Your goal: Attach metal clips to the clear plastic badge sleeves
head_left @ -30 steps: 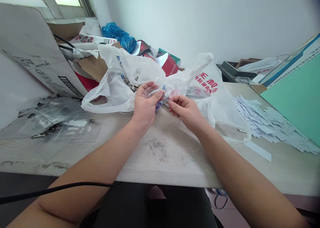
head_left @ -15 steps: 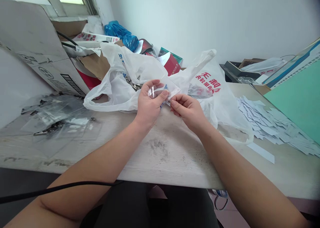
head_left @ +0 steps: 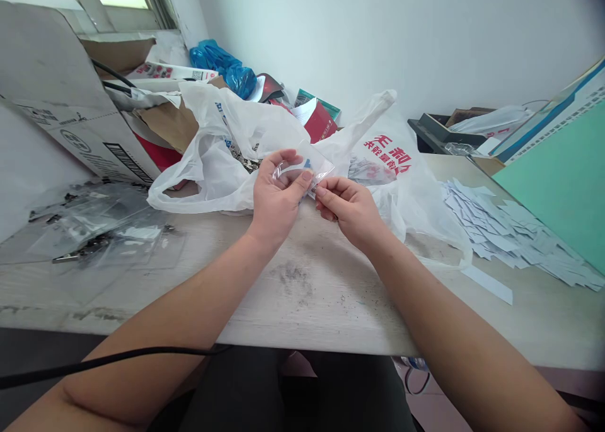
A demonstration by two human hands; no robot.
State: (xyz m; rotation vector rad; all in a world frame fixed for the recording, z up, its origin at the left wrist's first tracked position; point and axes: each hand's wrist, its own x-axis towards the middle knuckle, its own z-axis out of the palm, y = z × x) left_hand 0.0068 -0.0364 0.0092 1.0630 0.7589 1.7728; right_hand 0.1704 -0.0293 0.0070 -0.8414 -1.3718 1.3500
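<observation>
My left hand (head_left: 278, 197) holds a small clear plastic bag (head_left: 308, 166) upright between its fingers and thumb, and a blue printed piece shows inside. My right hand (head_left: 348, 210) pinches the lower right corner of that bag with thumb and forefinger. Behind both hands lies a white plastic carrier bag (head_left: 218, 167) with red print on a second part (head_left: 387, 154). Small metal pieces (head_left: 246, 159) show in its opening. What my right fingers pinch is partly hidden.
Clear packets with dark metal clips (head_left: 97, 225) lie on the worn wooden table (head_left: 302, 299) at left. Cut white paper slips (head_left: 503, 233) are heaped at right, beside a green board (head_left: 558, 180). A cardboard box (head_left: 70, 104) leans at back left, and a black cable (head_left: 108, 359) crosses my left forearm.
Both hands have drawn slightly closer together, and the clear bag has tilted a little. The view has shifted slightly. My grip on the bag is unchanged.
</observation>
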